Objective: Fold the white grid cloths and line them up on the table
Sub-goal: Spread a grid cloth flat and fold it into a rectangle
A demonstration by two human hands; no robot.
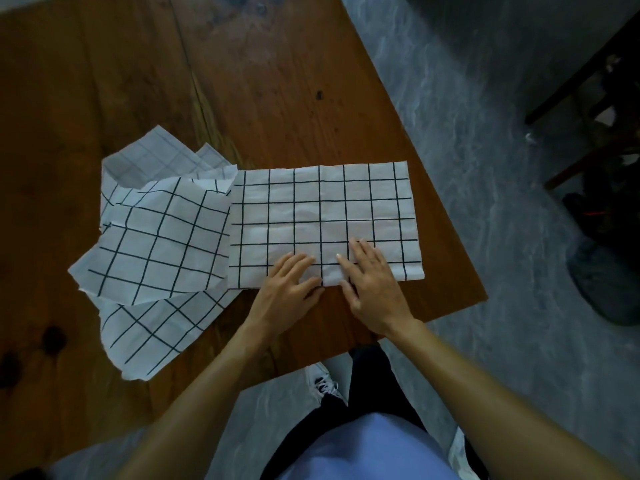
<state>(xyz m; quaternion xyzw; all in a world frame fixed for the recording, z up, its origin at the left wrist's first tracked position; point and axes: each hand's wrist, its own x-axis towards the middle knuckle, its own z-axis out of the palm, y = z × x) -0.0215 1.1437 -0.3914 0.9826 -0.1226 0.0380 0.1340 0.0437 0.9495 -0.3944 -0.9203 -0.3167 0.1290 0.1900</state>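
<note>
Pressing flat on the folded grid cloth (pixel 322 220), both hands sit side by side at its near edge: left hand (pixel 289 289) and right hand (pixel 370 282), fingers straight and spread, gripping nothing. Cloth is a long white rectangle with black grid lines, lying near the right end of the brown wooden table (pixel 277 81). Just left of it, overlapping its left edge, a loose heap of unfolded grid cloths (pixel 156 237), rumpled, one corner trailing toward the table's near edge. Tabletop shows plank seams, dark knots, worn patches. Floor (pixel 485 168) is grey, marbled. Dark chair legs (pixel 581 91) at upper right. A white shoe (pixel 320 379) shows below the table edge.
</note>
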